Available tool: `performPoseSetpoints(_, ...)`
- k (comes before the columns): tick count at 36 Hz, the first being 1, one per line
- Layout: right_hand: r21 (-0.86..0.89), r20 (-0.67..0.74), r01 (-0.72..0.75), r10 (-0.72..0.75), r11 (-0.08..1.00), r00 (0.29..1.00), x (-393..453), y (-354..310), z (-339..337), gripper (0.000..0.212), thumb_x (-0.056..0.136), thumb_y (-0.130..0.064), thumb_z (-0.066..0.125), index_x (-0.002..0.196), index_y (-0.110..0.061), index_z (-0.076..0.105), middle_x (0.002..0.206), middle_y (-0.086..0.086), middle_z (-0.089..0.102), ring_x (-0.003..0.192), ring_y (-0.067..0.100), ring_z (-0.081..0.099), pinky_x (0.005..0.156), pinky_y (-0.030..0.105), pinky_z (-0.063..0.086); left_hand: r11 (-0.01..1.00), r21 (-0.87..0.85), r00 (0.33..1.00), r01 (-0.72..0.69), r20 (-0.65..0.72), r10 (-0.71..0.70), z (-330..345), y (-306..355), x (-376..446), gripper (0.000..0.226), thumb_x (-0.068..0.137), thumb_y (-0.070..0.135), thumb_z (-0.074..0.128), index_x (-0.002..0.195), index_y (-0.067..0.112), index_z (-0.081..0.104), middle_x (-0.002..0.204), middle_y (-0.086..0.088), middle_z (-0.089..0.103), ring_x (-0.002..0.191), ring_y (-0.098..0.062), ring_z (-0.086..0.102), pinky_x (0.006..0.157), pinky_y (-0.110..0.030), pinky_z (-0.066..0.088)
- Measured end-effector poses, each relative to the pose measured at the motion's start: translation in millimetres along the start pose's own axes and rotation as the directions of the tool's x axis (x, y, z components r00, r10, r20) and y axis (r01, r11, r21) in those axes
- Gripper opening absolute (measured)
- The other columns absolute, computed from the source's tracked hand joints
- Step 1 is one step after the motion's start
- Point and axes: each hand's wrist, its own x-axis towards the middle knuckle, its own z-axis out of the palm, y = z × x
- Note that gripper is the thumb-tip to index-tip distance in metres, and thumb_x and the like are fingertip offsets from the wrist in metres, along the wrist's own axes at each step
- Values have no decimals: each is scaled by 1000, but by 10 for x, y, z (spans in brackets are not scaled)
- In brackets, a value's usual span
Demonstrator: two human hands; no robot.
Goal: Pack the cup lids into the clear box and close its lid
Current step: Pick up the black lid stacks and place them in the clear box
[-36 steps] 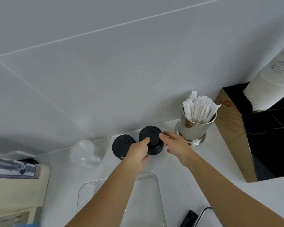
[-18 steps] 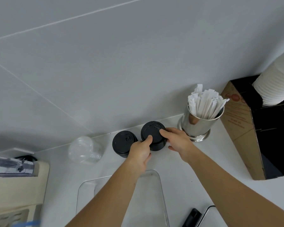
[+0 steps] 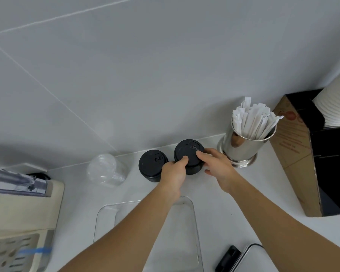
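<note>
A white counter (image 3: 234,203) fills the lower half of the frame below a pale tiled wall, and it bears everything else. At the right edge a brown cardboard dispenser (image 3: 294,160) stands upright with a stack of white paper cups (image 3: 336,107) leaning out of its dark front, kept there for easy reach. At lower left sits a cream appliance (image 3: 22,213) with a vented top. In the lower middle lies the clear box (image 3: 192,222), open and apparently empty, set just in front of the person so lids can drop straight in; its own lid cannot be made out. Right of centre a polished steel canister (image 3: 241,146) holds wrapped paper straws (image 3: 253,118) upright. A stack of clear dome lids (image 3: 106,171) lies tipped on its side at centre left, near the wall. Beside it stand two stacks of black cup lids: the left black lid stack (image 3: 151,163) stands untouched, and the right black lid stack (image 3: 186,152) is held from both sides. The left hand (image 3: 175,173) curls round its near left edge, thumb on top, while the right hand (image 3: 216,165) pinches the right rim with a fingertip over the top, the other fingers spread toward the counter. Gripping from both sides probably keeps the loose stack from toppling when lifted. A small black object (image 3: 227,258) lies at the bottom edge beside a thin tray-like rim.
</note>
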Motion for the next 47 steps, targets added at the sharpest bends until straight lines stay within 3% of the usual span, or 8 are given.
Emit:
performPoseSetpoints(5, 98, 9, 18, -19, 995, 1000, -97, 0, -7, 39, 83, -30, 74, 117, -16, 60, 114, 9, 69, 108, 21, 64, 84, 31, 47, 999, 14, 999, -38, 11, 38, -25, 10, -123, 15, 90, 31, 65, 80, 20, 62, 88, 2, 65, 88, -18, 58, 98, -40, 47)
performPoseSetpoints(11, 205, 64, 7, -21, 979, 998, -265, -47, -35, 38, 85, -28, 72, 118, -17, 57, 118, 7, 68, 109, 22, 66, 102, 47, 46, 993, -8, 993, -115, 2, 115, -80, 31, -315, 14, 85, 38, 69, 86, 24, 67, 94, 5, 66, 90, -12, 59, 96, -37, 47)
performPoseSetpoints(15, 279, 76, 32, -56, 960, 996, -385, -85, -22, 36, 87, -23, 70, 119, -14, 57, 120, 7, 67, 108, 21, 68, 98, 44, 50, 989, -58, 990, -140, -9, 139, -110, 22, -460, 73, 53, 59, 73, 115, 21, 66, 115, 2, 68, 106, -12, 61, 94, -34, 48)
performPoseSetpoints(21, 319, 90, 76, -110, 945, 990, -650, -143, 29, 34, 88, -18, 68, 119, -11, 56, 117, 5, 69, 106, 19, 69, 88, 36, 53, 966, -112, 972, -232, 8, 234, -193, -17, -658, 65, 55, 55, 73, 109, 18, 69, 108, -1, 73, 104, -13, 66, 92, -31, 49)
performPoseSetpoints(27, 298, 119, 122, -163, 947, 979, -1026, -237, 32, 34, 87, -16, 69, 119, -16, 58, 120, 7, 69, 111, 21, 66, 100, 43, 49, 939, -175, 953, -296, 6, 301, -339, -82, -971, 40, 81, 33, 76, 115, 19, 59, 100, 6, 69, 92, -8, 64, 85, -27, 49)
performPoseSetpoints(34, 193, 180, 210, -245, 958, 953, -1460, -389, 41, 54, 69, -43, 73, 120, -31, 61, 121, 0, 67, 114, 15, 63, 99, 47, 49, 899, -195, 914, -392, 26, 404, -540, -107, -1305, 52, 66, 40, 75, 115, 28, 60, 109, 3, 73, 102, -10, 67, 84, -27, 49)
performPoseSetpoints(39, 175, 241, 278, -315, 944, 918, -1744, -441, 56, 54, 73, -33, 81, 122, -34, 59, 125, -2, 65, 110, 13, 66, 99, 45, 49, 865, -202, 878, -459, 48, 477, -698, -123, -1561, 52, 64, 40, 77, 112, 27, 62, 107, 3, 75, 105, -14, 69, 91, -31, 51)
performPoseSetpoints(47, 228, 79, 344, -369, 911, 926, -1972, -265, 211, 58, 66, -22, 75, 121, -24, 60, 115, 10, 65, 91, 16, 72, 83, 35, 60, 864, -255, 882, -435, 71, 465, -761, -365, -1732, 42, 72, 36, 70, 112, 24, 64, 107, 0, 74, 106, -17, 68, 96, -38, 52)
